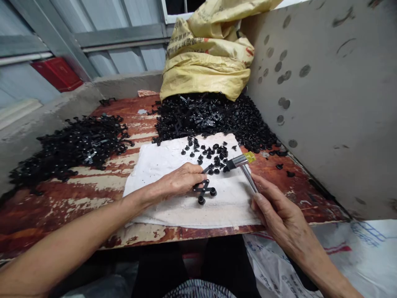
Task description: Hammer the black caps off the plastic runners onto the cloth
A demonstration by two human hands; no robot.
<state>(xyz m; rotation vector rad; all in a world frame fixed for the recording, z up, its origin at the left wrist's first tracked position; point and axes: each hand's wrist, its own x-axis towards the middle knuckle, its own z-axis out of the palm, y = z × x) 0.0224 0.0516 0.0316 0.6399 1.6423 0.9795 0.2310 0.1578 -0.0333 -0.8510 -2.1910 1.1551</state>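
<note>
Over a white cloth (pixel 173 211), my left hand (pixel 186 179) is closed in a pinch on a black X-shaped linkage (pixel 204 188) with round knobs at its lower ends. My right hand (pixel 276 207) grips the metal handle of a small hammer (pixel 240 160). Its head has one black end and one yellow end, and it is raised to the right of the linkage. Several loose black knobs (pixel 217 151) are scattered on the cloth beyond my left hand, some near the hammer's black end.
A large pile of black parts (pixel 201 116) spills from a yellow sack (pixel 206 66) at the back. On the left lies another heap of black linkages (pixel 83 140). A spotted grey panel (pixel 325 103) borders the worn red tabletop (pixel 105 198) on the right.
</note>
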